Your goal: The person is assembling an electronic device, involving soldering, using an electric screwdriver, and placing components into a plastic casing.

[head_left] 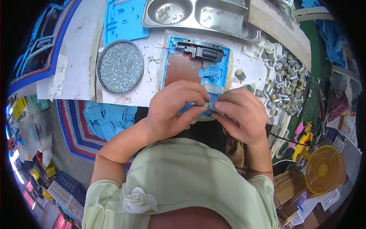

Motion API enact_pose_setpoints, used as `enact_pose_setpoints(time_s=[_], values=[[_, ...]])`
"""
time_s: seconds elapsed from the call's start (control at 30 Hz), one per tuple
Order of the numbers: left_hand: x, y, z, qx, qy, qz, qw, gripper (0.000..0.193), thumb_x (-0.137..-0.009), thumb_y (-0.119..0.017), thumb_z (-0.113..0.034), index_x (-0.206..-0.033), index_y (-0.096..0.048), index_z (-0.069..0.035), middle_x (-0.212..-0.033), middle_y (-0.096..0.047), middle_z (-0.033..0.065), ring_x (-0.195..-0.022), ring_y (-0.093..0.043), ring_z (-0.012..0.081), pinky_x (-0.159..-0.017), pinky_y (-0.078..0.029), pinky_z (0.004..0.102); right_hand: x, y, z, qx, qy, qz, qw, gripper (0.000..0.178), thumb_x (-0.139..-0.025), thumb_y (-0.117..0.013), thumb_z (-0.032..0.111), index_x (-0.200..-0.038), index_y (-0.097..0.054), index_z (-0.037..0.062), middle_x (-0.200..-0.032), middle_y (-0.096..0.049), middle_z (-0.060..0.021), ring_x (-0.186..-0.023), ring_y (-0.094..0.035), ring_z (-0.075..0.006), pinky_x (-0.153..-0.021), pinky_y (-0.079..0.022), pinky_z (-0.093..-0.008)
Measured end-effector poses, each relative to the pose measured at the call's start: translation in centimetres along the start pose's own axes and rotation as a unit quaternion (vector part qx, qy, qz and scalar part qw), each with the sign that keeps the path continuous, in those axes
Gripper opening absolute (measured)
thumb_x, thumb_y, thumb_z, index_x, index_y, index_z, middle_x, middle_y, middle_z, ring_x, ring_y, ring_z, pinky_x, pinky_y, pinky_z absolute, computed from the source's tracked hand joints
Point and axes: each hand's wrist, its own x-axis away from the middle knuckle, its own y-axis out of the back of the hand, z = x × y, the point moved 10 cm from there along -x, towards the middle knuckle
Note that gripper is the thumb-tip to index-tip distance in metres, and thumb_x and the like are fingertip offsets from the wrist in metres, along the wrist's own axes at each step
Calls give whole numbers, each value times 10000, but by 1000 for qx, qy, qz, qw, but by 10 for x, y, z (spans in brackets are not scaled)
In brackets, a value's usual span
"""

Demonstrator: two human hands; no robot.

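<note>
A blue plastic housing (183, 63) lies on the white worktable, holding a brown circuit board, thin red and blue wires and a black part at its far end. Both hands meet over its near edge. My left hand (173, 107) pinches down at the housing's near corner. My right hand (240, 112) grips a small grey metal motor (212, 106) between thumb and fingers, pressed against the left fingertips. The near edge of the housing is hidden under my hands.
A round tin of silver screws (120, 66) stands left of the housing. A steel divided tray (202, 15) sits at the back. Several small grey motors (282, 80) are heaped at the right. Blue plastic parts fill a bag below the table at left; a yellow fan (323, 170) stands lower right.
</note>
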Motion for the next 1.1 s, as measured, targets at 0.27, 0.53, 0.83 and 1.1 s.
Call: enact_pose_setpoints(time_s=[0.27, 0.53, 0.83, 1.1], values=[[-1, 1, 7, 19, 13, 8, 1000, 220, -777, -779, 49, -968, -691, -15, -1184, -586, 132, -918, -634, 224, -762, -548, 331, 4, -1, 2, 30, 10, 9, 999, 389, -682, -798, -25, -1055, -699, 24, -887, -682, -123, -730, -654, -280, -604, -534, -337], [-40, 4, 16, -186, 44, 21, 981, 235, -754, -784, -37, -981, -742, -82, -994, -605, 49, -958, -584, 213, -802, -439, 378, 31, 25, -22, 59, -68, -72, 993, 447, -730, -802, -63, -1144, -646, -2, -976, -717, -160, -828, -698, -319, -719, -565, -373], [-25, -21, 7, -303, -95, 111, 942, 259, -694, -818, -140, -944, -752, -160, -892, -590, -20, -890, -561, 220, -817, -371, 418, 38, 23, -54, 58, -220, -83, 970, 372, -785, -770, -18, -1134, -645, 13, -1127, -719, -153, -1021, -665, -361, -884, -533, -422], [-4, -16, 17, -254, -11, 129, 958, 285, -712, -822, -105, -986, -751, -143, -947, -614, -2, -917, -570, 227, -848, -394, 414, 6, -5, -76, 165, -185, -7, 969, 277, -748, -821, 119, -1006, -720, 118, -1387, -568, -124, -1282, -411, -413, -1067, -368, -493]])
